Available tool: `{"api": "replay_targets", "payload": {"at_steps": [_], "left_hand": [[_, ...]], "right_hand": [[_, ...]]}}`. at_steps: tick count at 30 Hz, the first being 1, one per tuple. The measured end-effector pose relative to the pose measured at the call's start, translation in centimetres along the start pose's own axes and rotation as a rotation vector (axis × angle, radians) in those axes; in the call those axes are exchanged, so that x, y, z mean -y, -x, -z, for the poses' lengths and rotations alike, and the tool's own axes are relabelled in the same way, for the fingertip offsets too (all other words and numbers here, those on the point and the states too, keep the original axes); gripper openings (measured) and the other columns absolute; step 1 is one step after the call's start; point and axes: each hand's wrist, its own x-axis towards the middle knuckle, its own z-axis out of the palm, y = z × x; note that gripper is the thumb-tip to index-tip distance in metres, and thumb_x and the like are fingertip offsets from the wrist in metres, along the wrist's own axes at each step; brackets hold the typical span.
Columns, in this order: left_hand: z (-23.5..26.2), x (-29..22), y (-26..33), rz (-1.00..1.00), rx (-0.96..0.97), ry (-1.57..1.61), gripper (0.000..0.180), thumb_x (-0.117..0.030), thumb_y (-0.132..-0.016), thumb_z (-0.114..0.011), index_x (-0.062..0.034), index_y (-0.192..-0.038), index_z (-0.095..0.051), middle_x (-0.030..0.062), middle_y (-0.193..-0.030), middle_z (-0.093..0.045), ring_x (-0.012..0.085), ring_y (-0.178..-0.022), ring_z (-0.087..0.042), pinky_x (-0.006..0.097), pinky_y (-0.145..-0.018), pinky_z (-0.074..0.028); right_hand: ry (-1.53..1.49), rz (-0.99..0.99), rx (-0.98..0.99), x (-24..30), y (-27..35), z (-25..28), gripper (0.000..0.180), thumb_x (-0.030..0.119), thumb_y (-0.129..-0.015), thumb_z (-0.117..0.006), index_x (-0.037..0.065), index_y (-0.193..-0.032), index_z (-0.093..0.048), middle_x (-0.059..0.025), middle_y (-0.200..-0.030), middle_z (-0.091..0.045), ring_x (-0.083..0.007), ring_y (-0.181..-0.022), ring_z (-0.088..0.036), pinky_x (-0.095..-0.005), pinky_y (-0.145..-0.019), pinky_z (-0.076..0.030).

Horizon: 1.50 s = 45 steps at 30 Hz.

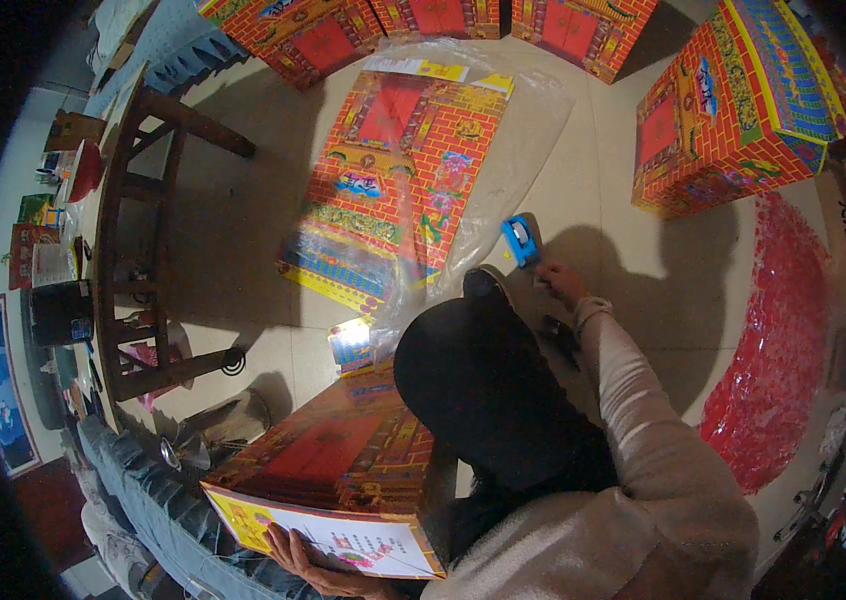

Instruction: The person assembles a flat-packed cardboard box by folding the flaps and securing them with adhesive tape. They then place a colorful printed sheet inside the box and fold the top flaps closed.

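Note:
My left hand (318,570) is against the white-and-yellow end panel of a red brick-patterned cardboard box (318,440), its fingers laid along the panel and holding it. The box lies tilted beside my black-clad leg (483,380); part of it is hidden by that leg. Out to the right, my right hand (565,285) is closed at the handle end of a blue tape dispenser (520,242), low over the tiled floor. Just below that hand lies a small dark object (561,340), too dim to name. A small printed flap (352,345) sticks up at the box's far end.
Flat printed cardboard sheets (393,180) lie under clear plastic film (518,130) ahead. Assembled house-shaped boxes (733,110) stand at the far side and right. A red sheet (773,350) covers floor at right. A wooden table (168,180) and a metal can (228,425) are left.

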Motion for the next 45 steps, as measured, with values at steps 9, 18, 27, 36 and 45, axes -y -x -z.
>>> {"api": "replay_targets", "payload": {"at_steps": [9,18,27,36,45], "left_hand": [[0.2,0.0,-0.2,0.046,0.031,0.053,0.066,-0.049,-0.108,-0.028,0.0035,-0.133,-0.059,0.0267,-0.148,-0.051,0.0424,-0.142,-0.044,0.061,-0.119,-0.032],[-0.1,0.1,-0.4,0.04,0.045,-0.016,0.06,-0.048,-0.107,-0.036,0.0022,-0.133,-0.057,0.0269,-0.149,-0.05,0.0439,-0.141,-0.045,0.059,-0.119,-0.032],[-0.4,0.0,-0.6,0.041,0.017,-0.029,0.053,-0.033,-0.11,-0.026,0.0016,-0.125,-0.063,0.0239,-0.143,-0.058,0.0444,-0.137,-0.049,0.061,-0.122,-0.024],[0.1,0.2,0.1,0.158,-0.007,0.102,0.053,-0.033,-0.11,-0.021,-0.0025,-0.127,-0.061,0.0217,-0.144,-0.059,0.0416,-0.142,-0.044,0.059,-0.124,-0.018],[0.8,0.2,0.2,0.102,0.006,0.007,0.057,-0.033,-0.11,-0.02,-0.002,-0.123,-0.066,0.0191,-0.143,-0.061,0.0402,-0.143,-0.044,0.057,-0.124,-0.017]], "right_hand": [[0.304,0.315,-0.192,-4.0,-3.5,0.7,0.024,0.035,-0.094,-0.072,0.011,-0.093,-0.069,0.0003,-0.079,-0.064,-0.0111,-0.065,-0.054,-0.0271,-0.057,-0.042],[0.229,0.114,-0.161,-5.0,-7.0,1.2,0.013,0.02,-0.085,-0.073,0.007,-0.086,-0.07,-0.0065,-0.077,-0.065,-0.0197,-0.074,-0.064,-0.0376,-0.066,-0.05],[0.794,0.581,-0.103,-4.7,-7.5,2.5,0.015,0.023,-0.083,-0.069,0.008,-0.087,-0.073,-0.011,-0.079,-0.066,-0.0245,-0.075,-0.063,-0.0424,-0.067,-0.048],[1.07,0.16,-0.135,-1.0,-6.5,0.4,0.025,0.033,-0.092,-0.062,0.012,-0.097,-0.076,-0.0233,-0.102,-0.072,-0.0397,-0.093,-0.07,-0.0491,-0.077,-0.053],[1.335,0.051,-0.093,4.1,-1.3,-3.9,0.043,0.047,-0.093,-0.06,0.012,-0.116,-0.073,-0.0237,-0.117,-0.07,-0.0424,-0.109,-0.068,-0.0529,-0.087,-0.055]]}}
